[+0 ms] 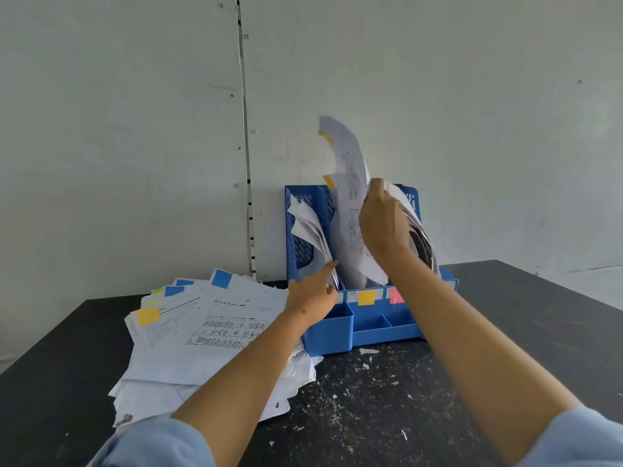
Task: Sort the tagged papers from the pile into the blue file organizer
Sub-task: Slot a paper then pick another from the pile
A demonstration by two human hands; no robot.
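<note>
Blue organizer (pixel 350 326) by paper pile (pixel 209 332); right grip (pixel 382 224) holds sheet (pixel 350 197), left grip (pixel 312 294) loose w/ finger out.

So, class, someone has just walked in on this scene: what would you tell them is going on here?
A person is filing tagged papers. The right hand grips a yellow-tagged sheet standing in the middle slot of the blue file organizer, above that slot's yellow label. The left hand reaches with a straight finger to the papers in the left slot. A pile of tagged papers lies unsorted on the dark table.
</note>
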